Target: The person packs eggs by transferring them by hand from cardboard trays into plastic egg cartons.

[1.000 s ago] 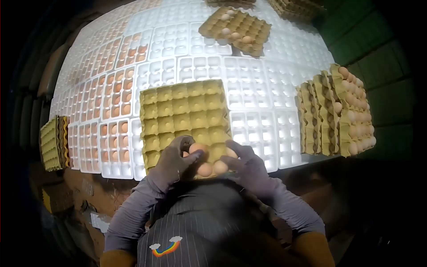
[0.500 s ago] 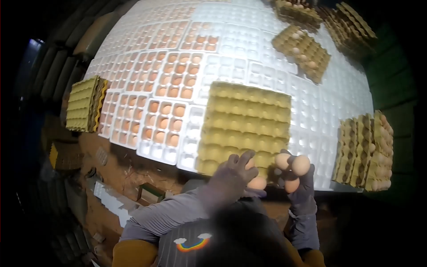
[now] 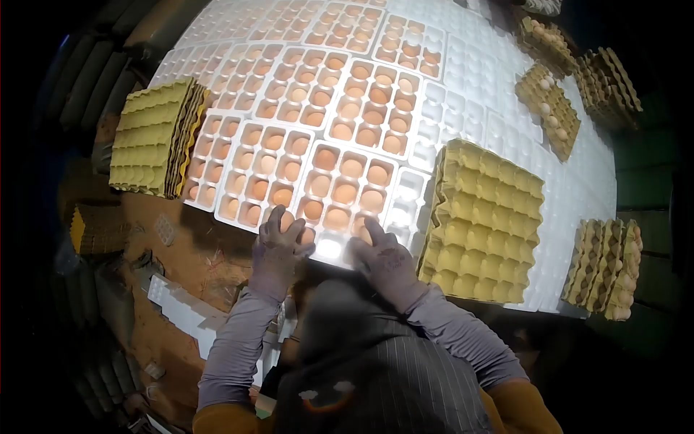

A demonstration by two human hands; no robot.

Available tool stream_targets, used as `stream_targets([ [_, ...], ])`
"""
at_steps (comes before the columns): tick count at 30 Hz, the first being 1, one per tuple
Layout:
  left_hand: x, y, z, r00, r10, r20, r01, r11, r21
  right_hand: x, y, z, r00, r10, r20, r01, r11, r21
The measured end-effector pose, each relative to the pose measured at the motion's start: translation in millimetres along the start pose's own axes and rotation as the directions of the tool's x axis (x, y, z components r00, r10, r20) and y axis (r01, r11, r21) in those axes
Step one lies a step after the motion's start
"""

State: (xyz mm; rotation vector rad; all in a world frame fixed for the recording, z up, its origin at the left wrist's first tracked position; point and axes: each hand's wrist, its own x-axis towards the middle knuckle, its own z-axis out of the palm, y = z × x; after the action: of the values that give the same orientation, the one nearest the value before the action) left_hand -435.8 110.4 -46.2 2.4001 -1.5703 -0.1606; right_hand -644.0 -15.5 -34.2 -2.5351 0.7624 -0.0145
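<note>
My gloved left hand [image 3: 277, 249] is at the near left corner of a white egg tray [image 3: 395, 172], its fingers closed round eggs [image 3: 306, 236] there. Over the same tray's near right corner, my gloved right hand [image 3: 387, 264] has its fingers on an egg [image 3: 361, 228]. Between my hands one near compartment of the tray holds no egg. The rows behind it are filled with brown eggs [image 3: 344, 192]. To the right of my right hand lies a yellow pulp tray [image 3: 483, 224] with no eggs in its cups.
More white trays with eggs [image 3: 296, 85] spread left and behind. Stacked pulp trays [image 3: 152, 137] stand at the left edge. At the right are egg-filled pulp trays [image 3: 603, 267] and a pulp tray with a few eggs [image 3: 560, 119]. A person's sleeve shows at the top.
The view has swung left. Both hands have moved from the yellow pulp tray to the white tray, carrying eggs. The pulp tray's near cups have been emptied.
</note>
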Motion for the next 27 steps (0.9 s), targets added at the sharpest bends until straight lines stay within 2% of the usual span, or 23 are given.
stream_targets([
  [1,-0.2,5.7,-3.5,0.998,0.037,-0.040,-0.040,0.996,-0.079,-5.3,-1.0,-2.8,1.000,0.027,-0.010,-0.026,0.999,0.026],
  [2,-3.8,11.3,-5.0,0.998,0.057,-0.011,-0.058,0.978,-0.199,-15.9,-3.3,-10.2,0.998,0.055,-0.018,-0.054,0.997,0.051],
  [4,-6.7,26.0,6.9,0.965,0.082,0.247,-0.014,0.964,-0.264,-33.1,-10.5,-17.5,0.993,0.117,-0.008,-0.117,0.992,0.041],
  [5,-6.5,31.6,10.4,0.925,0.102,0.365,0.006,0.959,-0.284,-40.1,-8.4,-9.5,0.992,0.123,0.025,-0.120,0.989,-0.081],
  [6,-4.0,35.0,12.0,0.915,0.097,0.392,0.003,0.969,-0.247,-46.3,-0.9,4.9,0.990,0.134,0.052,-0.121,0.972,-0.202],
  [7,0.6,34.7,13.1,0.930,0.113,0.349,0.004,0.948,-0.318,-44.6,2.3,5.5,0.986,0.151,0.075,-0.119,0.939,-0.323],
  [8,3.9,31.8,13.8,0.942,0.126,0.310,0.005,0.921,-0.390,-41.6,5.9,6.5,0.982,0.160,0.098,-0.125,0.948,-0.293],
  [9,5.2,30.1,14.8,0.953,0.128,0.275,0.013,0.889,-0.458,-37.7,8.8,7.8,0.990,0.139,-0.005,-0.137,0.966,-0.221],
  [10,7.3,29.3,16.0,0.978,0.130,0.165,-0.018,0.835,-0.550,-27.1,8.0,4.9,0.987,0.117,-0.109,-0.133,0.980,-0.146],
  [11,12.5,33.0,16.1,0.983,0.073,0.170,0.060,0.743,-0.667,-15.3,7.3,3.9,0.971,0.101,-0.219,-0.118,0.991,-0.069],
  [13,28.6,45.1,16.2,0.979,-0.028,0.204,0.190,0.502,-0.844,3.5,24.4,24.0,0.919,0.183,-0.349,-0.181,0.983,0.039],
  [14,36.3,56.7,23.7,0.973,-0.054,0.225,0.230,0.321,-0.919,9.2,26.6,36.2,0.883,0.260,-0.391,-0.243,0.966,0.093],
  [15,44.9,71.2,30.3,0.985,-0.051,0.167,0.174,0.269,-0.947,10.0,29.3,46.0,0.841,0.334,-0.426,-0.299,0.943,0.147],
  [17,67.7,101.8,35.6,0.995,-0.009,0.103,0.100,0.325,-0.940,0.4,14.0,13.9,0.825,0.345,-0.447,-0.193,0.916,0.351],
  [18,76.1,117.3,53.5,0.997,-0.004,0.081,0.079,0.272,-0.959,-6.7,2.1,-5.7,0.815,0.355,-0.457,-0.134,0.884,0.448],
  [19,85.0,131.6,70.5,0.998,0.005,0.059,0.056,0.217,-0.974,-18.4,-7.1,-22.5,0.817,0.410,-0.406,-0.149,0.830,0.538],
  [20,95.2,143.0,68.1,0.994,0.087,0.065,0.024,0.410,-0.912,-35.6,-13.9,-39.5,0.817,0.458,-0.351,-0.162,0.767,0.621],
  [21,102.4,147.2,98.9,0.978,0.198,-0.060,-0.167,0.584,-0.795,-54.2,-13.6,-51.2,0.818,0.496,-0.291,-0.174,0.696,0.697],
  [23,108.0,149.5,118.1,0.946,0.303,-0.118,-0.323,0.828,-0.458,-93.3,7.9,-70.7,0.776,0.451,-0.442,-0.202,0.840,0.503],
  [24,105.3,151.0,103.5,0.973,0.221,-0.071,-0.223,0.806,-0.548,-113.4,26.1,-82.4,0.723,0.474,-0.504,-0.249,0.858,0.449],
  [25,98.8,150.8,92.7,0.988,0.156,-0.004,-0.132,0.821,-0.555,-132.9,47.2,-93.6,0.663,0.491,-0.566,-0.300,0.866,0.400],
  [27,85.1,156.9,60.9,0.982,0.089,0.169,0.104,0.488,-0.866,-164.1,99.9,-113.8,0.465,0.670,-0.579,-0.468,0.741,0.481],
])
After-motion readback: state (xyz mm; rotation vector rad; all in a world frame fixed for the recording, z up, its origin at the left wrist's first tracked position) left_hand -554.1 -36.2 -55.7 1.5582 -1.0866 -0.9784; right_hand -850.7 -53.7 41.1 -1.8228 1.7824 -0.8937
